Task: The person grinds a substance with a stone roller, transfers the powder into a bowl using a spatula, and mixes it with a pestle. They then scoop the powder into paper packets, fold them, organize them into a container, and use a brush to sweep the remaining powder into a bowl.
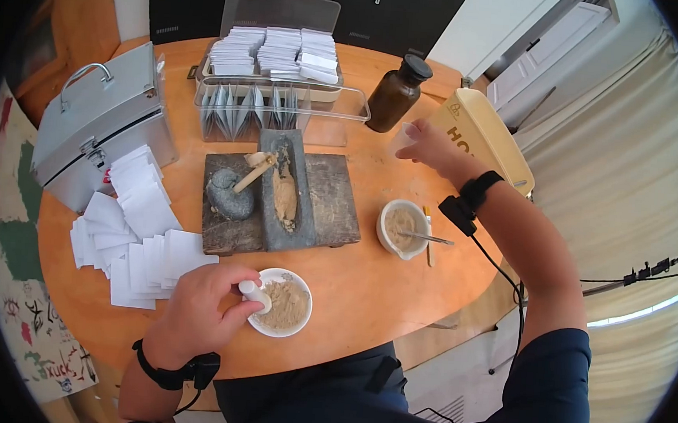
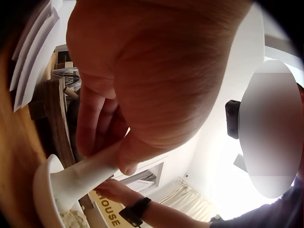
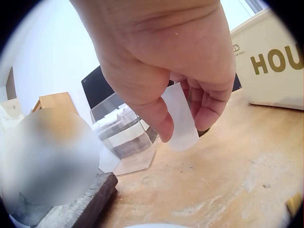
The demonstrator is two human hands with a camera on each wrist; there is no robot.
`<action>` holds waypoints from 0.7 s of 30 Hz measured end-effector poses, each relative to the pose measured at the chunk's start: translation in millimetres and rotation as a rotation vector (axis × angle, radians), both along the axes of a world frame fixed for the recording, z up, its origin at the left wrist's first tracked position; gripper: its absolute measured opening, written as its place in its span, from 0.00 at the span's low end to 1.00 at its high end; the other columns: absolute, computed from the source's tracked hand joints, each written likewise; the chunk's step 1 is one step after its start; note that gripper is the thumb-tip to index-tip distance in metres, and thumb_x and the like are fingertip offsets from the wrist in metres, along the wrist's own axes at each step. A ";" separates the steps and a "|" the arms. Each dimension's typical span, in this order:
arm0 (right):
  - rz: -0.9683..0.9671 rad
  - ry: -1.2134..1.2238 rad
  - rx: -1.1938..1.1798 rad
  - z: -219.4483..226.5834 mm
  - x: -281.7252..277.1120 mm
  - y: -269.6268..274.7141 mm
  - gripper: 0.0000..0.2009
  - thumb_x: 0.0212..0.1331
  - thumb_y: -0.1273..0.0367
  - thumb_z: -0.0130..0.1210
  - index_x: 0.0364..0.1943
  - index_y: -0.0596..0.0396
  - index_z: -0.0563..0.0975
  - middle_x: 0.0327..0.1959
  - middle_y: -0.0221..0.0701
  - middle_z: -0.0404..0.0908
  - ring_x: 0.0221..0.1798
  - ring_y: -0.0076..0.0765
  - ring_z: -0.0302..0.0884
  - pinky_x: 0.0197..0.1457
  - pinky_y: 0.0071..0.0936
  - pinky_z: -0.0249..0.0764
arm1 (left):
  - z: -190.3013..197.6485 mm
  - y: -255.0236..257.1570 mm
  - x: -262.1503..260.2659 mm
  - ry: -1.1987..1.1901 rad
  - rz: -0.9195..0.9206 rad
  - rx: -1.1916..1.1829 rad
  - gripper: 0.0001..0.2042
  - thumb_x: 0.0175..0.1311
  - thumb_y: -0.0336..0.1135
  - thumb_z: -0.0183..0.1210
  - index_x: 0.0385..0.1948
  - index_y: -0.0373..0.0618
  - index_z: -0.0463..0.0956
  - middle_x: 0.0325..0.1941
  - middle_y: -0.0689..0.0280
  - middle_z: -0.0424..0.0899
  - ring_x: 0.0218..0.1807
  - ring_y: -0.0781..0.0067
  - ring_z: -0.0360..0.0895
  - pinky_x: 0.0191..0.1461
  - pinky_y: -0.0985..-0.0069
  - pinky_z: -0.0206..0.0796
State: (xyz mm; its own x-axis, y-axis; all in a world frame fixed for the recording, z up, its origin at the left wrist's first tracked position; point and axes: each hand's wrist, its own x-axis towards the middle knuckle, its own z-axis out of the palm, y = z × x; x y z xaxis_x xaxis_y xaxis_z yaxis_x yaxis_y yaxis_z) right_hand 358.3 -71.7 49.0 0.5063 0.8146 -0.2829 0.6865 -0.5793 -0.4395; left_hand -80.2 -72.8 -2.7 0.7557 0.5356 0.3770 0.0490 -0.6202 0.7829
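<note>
In the head view my left hand [image 1: 203, 306] pinches a white pestle [image 1: 255, 295] between thumb and fingers. The pestle's lower end stands, tilted, in a white bowl [image 1: 278, 334] of tan powder [image 1: 289, 302]. From the left wrist, the pestle [image 2: 88, 173] slants down past the bowl's rim [image 2: 43, 185]. My right hand [image 1: 431, 149] reaches to the far right of the table and pinches a translucent white plastic cup [image 3: 182, 118] by its sides. It hovers close over the tabletop, between the brown glass bottle [image 1: 396, 96] and a white mortar [image 1: 410, 256] with powder and a metal spoon [image 1: 435, 239].
A wooden board [image 1: 335, 203] bears a stone trough [image 1: 272, 140] with powder and a stone wheel [image 1: 228, 194] with a wooden handle. White paper packets [image 1: 147, 198] lie beside a metal case [image 1: 102, 108]. Plastic bins [image 1: 329, 132] stand behind; a cream box [image 1: 478, 131] sits at right.
</note>
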 end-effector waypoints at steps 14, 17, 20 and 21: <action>0.113 -0.395 0.150 15.4 7.0 -36.1 0.20 0.56 0.63 0.65 0.51 0.56 0.76 0.50 0.40 0.80 0.50 0.41 0.80 0.48 0.35 0.77 | 1.3 -1.0 1.4 0.005 0.018 0.030 0.16 0.49 0.27 0.71 0.40 0.44 0.76 0.34 0.61 0.84 0.33 0.59 0.81 0.36 0.69 0.72; 0.120 -0.828 0.308 29.8 43.0 -89.3 0.13 0.54 0.68 0.62 0.43 0.58 0.79 0.44 0.44 0.81 0.47 0.51 0.79 0.51 0.40 0.75 | 0.7 -2.5 1.0 -0.006 0.013 0.012 0.17 0.48 0.27 0.71 0.41 0.43 0.76 0.34 0.61 0.84 0.32 0.59 0.81 0.36 0.69 0.72; 0.053 -1.013 0.215 29.5 69.3 -128.8 0.11 0.54 0.69 0.60 0.39 0.58 0.79 0.39 0.44 0.81 0.45 0.53 0.79 0.51 0.42 0.75 | -1.0 -3.4 0.9 0.002 0.000 0.026 0.17 0.49 0.27 0.71 0.41 0.43 0.76 0.35 0.61 0.84 0.32 0.59 0.81 0.36 0.69 0.72; 0.011 -1.056 0.126 26.1 76.3 -138.4 0.10 0.53 0.69 0.59 0.37 0.59 0.79 0.36 0.43 0.81 0.44 0.52 0.79 0.50 0.42 0.75 | -1.9 -3.9 1.4 -0.012 0.001 0.031 0.17 0.49 0.26 0.71 0.41 0.43 0.76 0.35 0.61 0.84 0.33 0.59 0.81 0.36 0.70 0.73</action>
